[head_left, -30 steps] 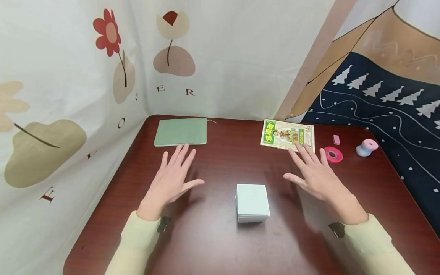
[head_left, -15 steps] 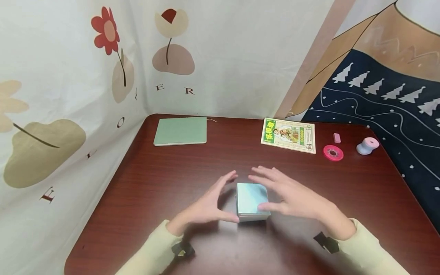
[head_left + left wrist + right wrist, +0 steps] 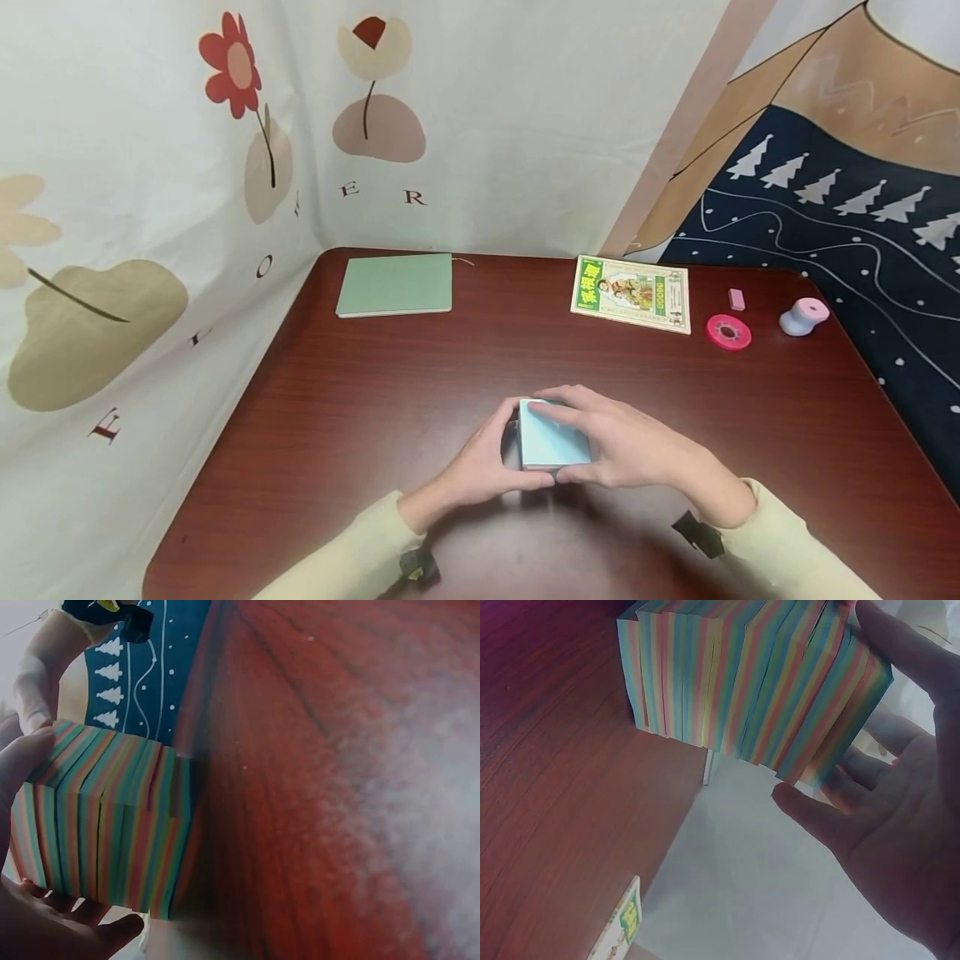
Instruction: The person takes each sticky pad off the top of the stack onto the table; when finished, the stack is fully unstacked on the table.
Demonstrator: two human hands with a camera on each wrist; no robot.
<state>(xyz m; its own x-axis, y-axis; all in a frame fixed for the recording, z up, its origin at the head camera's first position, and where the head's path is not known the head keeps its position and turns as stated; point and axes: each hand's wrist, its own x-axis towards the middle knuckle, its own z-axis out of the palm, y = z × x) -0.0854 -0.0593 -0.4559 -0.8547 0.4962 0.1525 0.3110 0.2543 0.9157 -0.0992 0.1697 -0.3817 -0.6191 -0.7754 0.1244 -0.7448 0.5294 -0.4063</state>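
Observation:
A block of sticky notes (image 3: 553, 442) with a pale blue top is between both hands near the middle of the table in the head view. Its sides show many thin coloured layers, as the note block (image 3: 105, 832) in the left wrist view makes plain. My left hand (image 3: 483, 471) grips it from the left, thumb at the near side and fingers at the far side. From the right, my right hand (image 3: 626, 442) holds it likewise, one finger lying across the top. The two thumb tips nearly meet. Whether the block touches the table, I cannot tell.
On the dark red wooden table (image 3: 360, 392) a green notebook (image 3: 395, 285) lies at the back left. A printed booklet (image 3: 632, 293) lies back right, beside a small pink block (image 3: 737, 300), a pink ring (image 3: 728, 332) and a pink-and-white spool-shaped thing (image 3: 804, 317). Patterned curtains (image 3: 495, 125) stand behind.
Both hands have come down and inward from above the table, from wide apart with spread fingers to around the block of sticky notes, which they now grip. The other objects stay put.

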